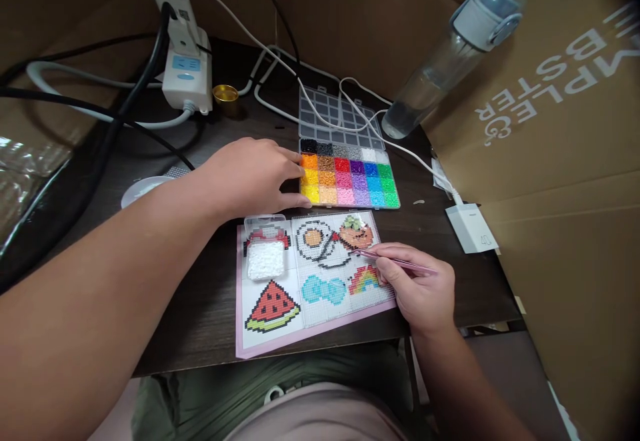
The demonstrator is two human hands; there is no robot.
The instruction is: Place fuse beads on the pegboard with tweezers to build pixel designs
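Observation:
My left hand (250, 178) reaches across to the bead box (357, 182), its fingers apart and touching the box's left edge, the thumb at the near left corner. Its compartments hold small beads sorted by colour. My right hand (423, 286) is closed on pink tweezers (395, 262). Their tips are over the clear pegboard (350, 314), close to a dark bead outline right of the egg pattern (313, 239); whether a bead is in the tips is too small to tell. The pegboard covers part of a pattern sheet (295, 344) with watermelon, bow and rainbow pictures.
A small clear box of white beads (266, 259) stands on the sheet's left part. Behind are a power strip (187, 68), a gold cup (227, 98) and a tilted water bottle (440, 71). A white cable crosses the bead box lid to a charger (471, 228). Cardboard walls surround the table.

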